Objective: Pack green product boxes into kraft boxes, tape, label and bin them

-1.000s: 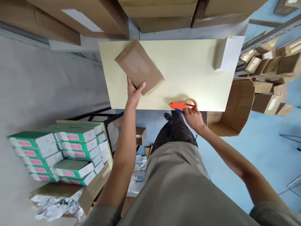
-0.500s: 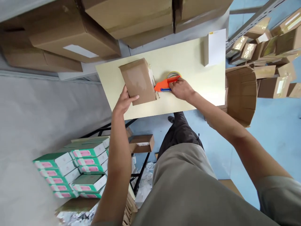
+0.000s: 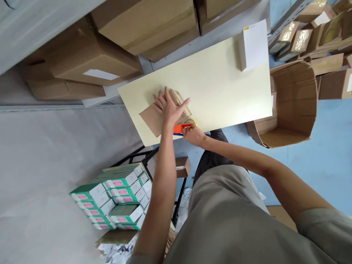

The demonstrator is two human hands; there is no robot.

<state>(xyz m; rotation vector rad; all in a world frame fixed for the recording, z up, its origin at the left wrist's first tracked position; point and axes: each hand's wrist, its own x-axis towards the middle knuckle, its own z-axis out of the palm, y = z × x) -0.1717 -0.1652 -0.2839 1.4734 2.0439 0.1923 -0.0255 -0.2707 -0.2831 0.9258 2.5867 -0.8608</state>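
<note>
A small brown cardboard box (image 3: 152,119) lies on the pale yellow table (image 3: 217,80), turned at an angle. My left hand (image 3: 171,110) rests on top of it with fingers spread, covering its middle. Close to the table's front edge, my right hand (image 3: 193,134) is closed around the handle of an orange tape dispenser (image 3: 179,128) with a blue part and a tape roll. The dispenser sits right by the near side of the box; whether they touch, I cannot tell.
A white box (image 3: 254,46) stands at the table's far right. Large cartons (image 3: 148,25) line the shelf behind. An open carton (image 3: 294,106) is on the right, with several taped boxes beyond. Green-and-white boxes (image 3: 118,198) are stacked at lower left, above crumpled paper (image 3: 118,251).
My left hand has gone from gripping the box's left edge to lying spread on top. The box has turned. My right hand has brought the dispenser left and nearer to me.
</note>
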